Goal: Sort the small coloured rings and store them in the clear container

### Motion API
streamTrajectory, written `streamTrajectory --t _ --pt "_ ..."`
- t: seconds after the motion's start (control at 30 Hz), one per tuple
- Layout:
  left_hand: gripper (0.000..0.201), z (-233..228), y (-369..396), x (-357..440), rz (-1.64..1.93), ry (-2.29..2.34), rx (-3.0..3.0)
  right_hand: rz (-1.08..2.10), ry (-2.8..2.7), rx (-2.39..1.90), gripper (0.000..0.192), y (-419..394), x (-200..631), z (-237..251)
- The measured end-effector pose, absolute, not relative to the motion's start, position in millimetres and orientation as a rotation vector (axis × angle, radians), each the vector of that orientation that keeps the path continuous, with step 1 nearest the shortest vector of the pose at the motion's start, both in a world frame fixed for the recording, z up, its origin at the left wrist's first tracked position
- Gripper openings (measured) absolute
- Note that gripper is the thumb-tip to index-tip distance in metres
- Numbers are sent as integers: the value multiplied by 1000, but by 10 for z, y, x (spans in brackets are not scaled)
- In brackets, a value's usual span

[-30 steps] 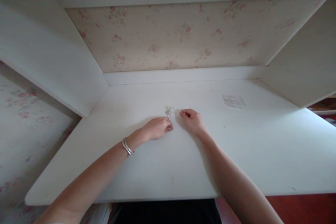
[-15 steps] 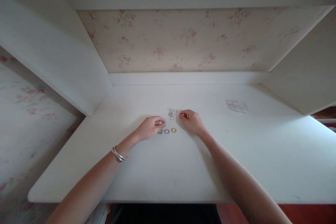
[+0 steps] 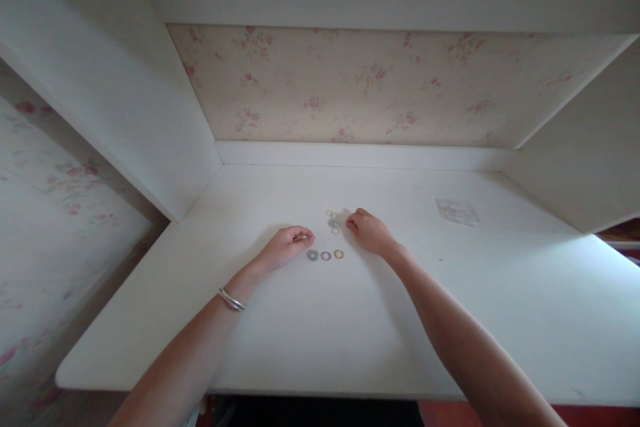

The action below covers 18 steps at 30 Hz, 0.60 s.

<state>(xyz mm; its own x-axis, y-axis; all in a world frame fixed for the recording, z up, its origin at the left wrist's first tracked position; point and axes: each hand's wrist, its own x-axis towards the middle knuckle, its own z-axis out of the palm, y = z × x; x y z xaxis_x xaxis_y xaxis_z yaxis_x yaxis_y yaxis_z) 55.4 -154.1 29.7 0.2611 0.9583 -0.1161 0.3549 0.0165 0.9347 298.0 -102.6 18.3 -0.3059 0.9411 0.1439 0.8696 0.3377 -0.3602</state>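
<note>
Small thin rings lie in a loose pile [image 3: 333,221] on the white desk. In front of the pile, in a row, are a grey ring stack [image 3: 313,255], a pinkish-purple ring stack [image 3: 326,256] and a yellow ring stack [image 3: 339,254]. My left hand [image 3: 286,247] rests on the desk just left of the grey stack, thumb and fingers curled together. My right hand [image 3: 370,231] is at the pile's right edge with its fingertips pinched. Whatever either hand may hold is too small to make out.
A clear plastic box [image 3: 457,211] lies on the desk [image 3: 280,340] to the right. White side panels stand left and right, and a low ledge [image 3: 365,155] runs along the back below floral wallpaper. A silver bracelet [image 3: 232,299] circles my left wrist.
The view has shifted a little. My left hand has drawn slightly left, uncovering the grey ring stack. My right fingertips have closed together and come nearer the pile.
</note>
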Motion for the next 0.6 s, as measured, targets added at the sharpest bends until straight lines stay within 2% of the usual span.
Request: streamTrajectory --t 0.3,0.6 --pt "34 302 -1547 560 748 1256 1555 470 -2203 -1273 23 -1793 2945 183" --pt "35 306 -1565 557 758 1259 1555 474 -2294 -1249 26 -1833 2901 186"
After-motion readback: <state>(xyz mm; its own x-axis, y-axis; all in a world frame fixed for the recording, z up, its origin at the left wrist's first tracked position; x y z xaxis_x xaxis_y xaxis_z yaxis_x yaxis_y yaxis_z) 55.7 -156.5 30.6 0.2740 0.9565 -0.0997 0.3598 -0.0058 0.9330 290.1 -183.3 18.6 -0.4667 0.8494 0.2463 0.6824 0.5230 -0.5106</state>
